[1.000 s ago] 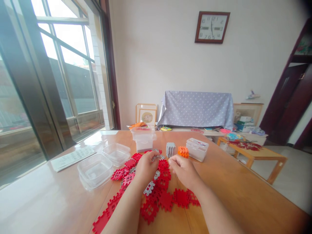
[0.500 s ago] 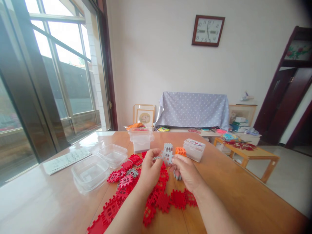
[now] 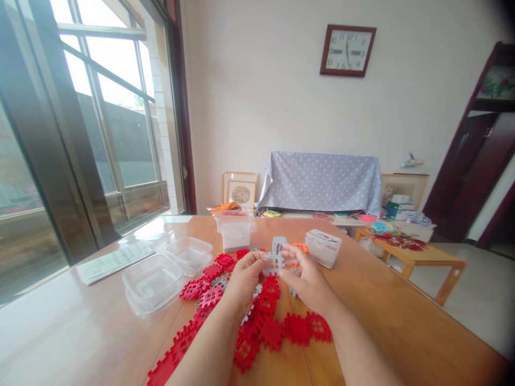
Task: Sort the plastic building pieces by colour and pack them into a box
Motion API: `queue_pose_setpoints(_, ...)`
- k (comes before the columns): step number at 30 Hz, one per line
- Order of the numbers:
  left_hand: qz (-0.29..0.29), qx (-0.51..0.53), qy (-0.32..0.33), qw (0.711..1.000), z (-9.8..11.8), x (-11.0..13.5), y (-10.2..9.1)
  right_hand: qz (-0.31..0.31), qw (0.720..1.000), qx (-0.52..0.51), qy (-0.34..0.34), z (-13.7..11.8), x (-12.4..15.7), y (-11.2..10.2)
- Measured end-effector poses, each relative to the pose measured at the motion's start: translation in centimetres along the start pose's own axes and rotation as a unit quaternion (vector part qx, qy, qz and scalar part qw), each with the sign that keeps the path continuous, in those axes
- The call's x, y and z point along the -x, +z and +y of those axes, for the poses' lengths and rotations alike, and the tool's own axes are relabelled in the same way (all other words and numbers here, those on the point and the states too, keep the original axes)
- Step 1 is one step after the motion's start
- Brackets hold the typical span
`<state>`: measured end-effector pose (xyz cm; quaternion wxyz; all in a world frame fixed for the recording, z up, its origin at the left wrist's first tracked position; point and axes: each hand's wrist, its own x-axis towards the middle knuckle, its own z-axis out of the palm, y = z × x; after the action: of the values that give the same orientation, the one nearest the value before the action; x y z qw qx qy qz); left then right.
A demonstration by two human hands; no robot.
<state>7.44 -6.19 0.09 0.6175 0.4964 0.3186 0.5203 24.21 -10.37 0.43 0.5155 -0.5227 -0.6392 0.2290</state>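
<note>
Sunlit living room, with a tall window on the left and a brown-framed wall clock [image 3: 348,49] high on the white wall. A glossy wooden table [image 3: 402,321] fills the foreground. Above its middle the person's left hand [image 3: 243,281] and right hand [image 3: 308,281] meet. Each grip is pinched on one grey square plastic tile [image 3: 274,262] with notched edges, held upright just over the table, fingertips on opposite sides. Beneath the wrists lies a scatter of red notched plastic tiles [image 3: 273,329], some joined in a chain, with a few grey ones mixed in. Just behind the hands stand a grey tile stack [image 3: 279,242] and an orange tile cube [image 3: 301,246], partly hidden by the right fingers. Two shallow clear plastic tubs [image 3: 155,279] sit to the left, near a printed paper sheet [image 3: 115,260]. A lidded clear box [image 3: 236,230] and a white lidded box [image 3: 324,247] stand farther back.
</note>
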Motion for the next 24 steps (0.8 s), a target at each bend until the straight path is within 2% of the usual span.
queue_pose_setpoints(5,-0.011,0.002,-0.012,1.0,-0.2,0.1,0.1,-0.043,0.991,0.12,-0.047,0.5,0.0,-0.9)
queue_pose_setpoints(13,-0.048,0.038,-0.055,0.997,-0.7,-0.1,0.1,-0.052,0.988,0.133,-0.059,1.1,-0.1,-2.0)
queue_pose_setpoints(18,-0.052,0.048,-0.089,0.993,-1.1,-0.2,0.3,-0.056,0.993,0.104,-0.022,2.8,-0.6,-4.5)
queue_pose_setpoints(24,-0.042,0.056,-0.149,0.986,-1.9,0.2,1.4,-0.069,0.995,0.041,0.066,4.9,-0.8,-7.1)
